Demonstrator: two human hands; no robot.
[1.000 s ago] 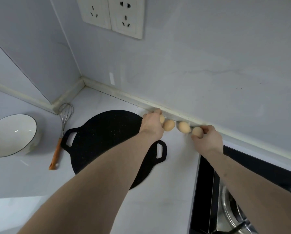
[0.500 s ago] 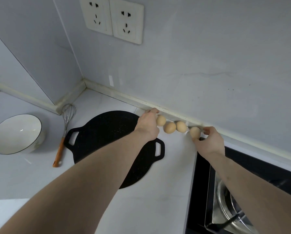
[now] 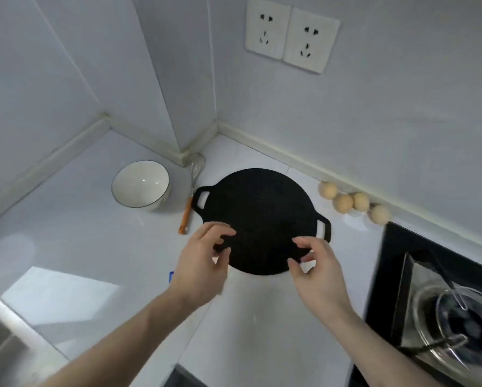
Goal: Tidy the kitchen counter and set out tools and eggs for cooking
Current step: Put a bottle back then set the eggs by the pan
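Several tan eggs lie in a row against the back wall strip, right of a flat black two-handled griddle pan on the white counter. A white bowl with a dark rim stands left of the pan, and a wire whisk with an orange handle lies between them. My left hand hovers over the pan's near left edge, fingers loosely curled, holding nothing. My right hand hovers at the pan's near right edge, also empty. Both hands are well apart from the eggs.
A black gas hob with a metal burner ring fills the lower right. Two white wall sockets sit above. The wall juts out in a corner behind the bowl and whisk. A small blue item peeks out beside my left wrist.
Both hands have let go of the eggs at the wall and pulled back toward me, over the pan's near edge. The eggs stay in their row. The view has swung right.
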